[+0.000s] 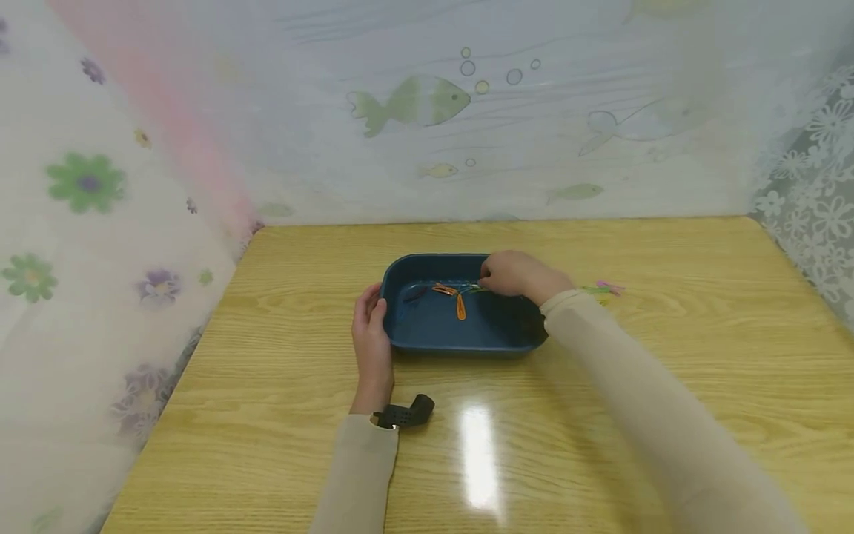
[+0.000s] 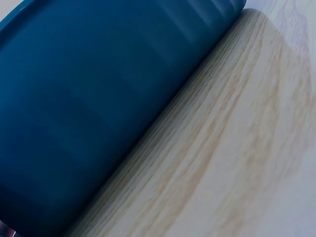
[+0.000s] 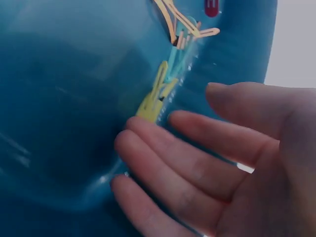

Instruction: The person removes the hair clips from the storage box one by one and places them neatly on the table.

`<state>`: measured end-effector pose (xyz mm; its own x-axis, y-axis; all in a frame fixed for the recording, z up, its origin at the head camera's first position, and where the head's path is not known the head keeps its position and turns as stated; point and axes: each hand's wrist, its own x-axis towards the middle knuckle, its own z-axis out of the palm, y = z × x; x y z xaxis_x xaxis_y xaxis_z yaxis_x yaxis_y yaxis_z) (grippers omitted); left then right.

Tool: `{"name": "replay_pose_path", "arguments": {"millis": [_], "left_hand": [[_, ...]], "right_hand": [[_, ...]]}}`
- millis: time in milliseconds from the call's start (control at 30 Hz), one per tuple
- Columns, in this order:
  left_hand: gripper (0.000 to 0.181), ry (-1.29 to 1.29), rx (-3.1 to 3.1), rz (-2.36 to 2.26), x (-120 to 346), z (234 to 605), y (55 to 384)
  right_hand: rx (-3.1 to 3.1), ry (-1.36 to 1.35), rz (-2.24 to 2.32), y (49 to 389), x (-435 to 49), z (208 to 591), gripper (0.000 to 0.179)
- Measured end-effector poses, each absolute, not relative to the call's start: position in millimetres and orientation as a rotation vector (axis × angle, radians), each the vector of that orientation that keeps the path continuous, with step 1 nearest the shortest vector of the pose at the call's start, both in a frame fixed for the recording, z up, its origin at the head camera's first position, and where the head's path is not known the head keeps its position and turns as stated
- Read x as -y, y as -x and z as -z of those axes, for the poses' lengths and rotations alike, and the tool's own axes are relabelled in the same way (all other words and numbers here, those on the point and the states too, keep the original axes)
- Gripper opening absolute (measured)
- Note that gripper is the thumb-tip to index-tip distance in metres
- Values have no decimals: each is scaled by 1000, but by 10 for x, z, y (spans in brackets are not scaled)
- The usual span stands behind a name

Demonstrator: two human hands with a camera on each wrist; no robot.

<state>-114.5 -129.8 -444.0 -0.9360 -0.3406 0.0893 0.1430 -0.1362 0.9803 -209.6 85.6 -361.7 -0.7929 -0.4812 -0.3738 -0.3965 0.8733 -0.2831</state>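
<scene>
A dark blue plastic basin [image 1: 460, 350] rests on the wooden table. My left hand [image 1: 371, 334] holds its left side, thumb at the rim and fingers along the outer wall. The left wrist view is mostly filled by the basin's outer wall [image 2: 113, 74]. My right hand [image 1: 517, 274] reaches inside over the back wall. In the right wrist view the right hand [image 3: 197, 173] has its fingers loosely bent and thumb apart, fingertips right by yellow snap hair clips [image 3: 154, 101]. Beyond them lie teal clips [image 3: 180, 59], orange clips [image 1: 461, 306] and a red clip [image 3: 212, 7].
To the right of the basin, pink and green clips [image 1: 609, 288] lie on the table [image 1: 280, 348], partly behind the right sleeve [image 1: 640, 400]. A patterned curtain [image 1: 414, 170] borders the table's back edge. A black wrist device [image 1: 407, 413] sits on the left wrist.
</scene>
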Motion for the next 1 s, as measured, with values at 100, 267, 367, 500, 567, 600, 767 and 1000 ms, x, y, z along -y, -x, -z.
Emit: {"name": "replay_pose_path", "arguments": {"millis": [100,267,367,500,567,600,767,1000], "left_hand": [[30,-214,1814,2134,1287,4445,1144],[30,-220,1816,2143,1285,4446,1144],[29,-229,1810,2149,1284,4450,1147],[30,-230,1802,2152,1278,4458,1155],[31,-234,1809,2147,1276,4462,1155],[31,-232,1814,2146,1278,4463,1154],[30,-245,1833,2139,1285,4457,1146],[32,-246,1840,2147,1271,4319,1099]], "right_hand": [[-2584,584,287,2108,-842,3667,26],[-2562,547,298,2109,-838,3705,20],[-2549,532,275,2109,-830,3722,14],[-2556,531,244,2101,-816,3745,9],[-2560,529,233,2094,-809,3765,12],[-2563,533,229,2089,-804,3773,14],[-2554,550,200,2093,-778,3805,20],[-2615,614,183,2108,-759,3731,19]]}}
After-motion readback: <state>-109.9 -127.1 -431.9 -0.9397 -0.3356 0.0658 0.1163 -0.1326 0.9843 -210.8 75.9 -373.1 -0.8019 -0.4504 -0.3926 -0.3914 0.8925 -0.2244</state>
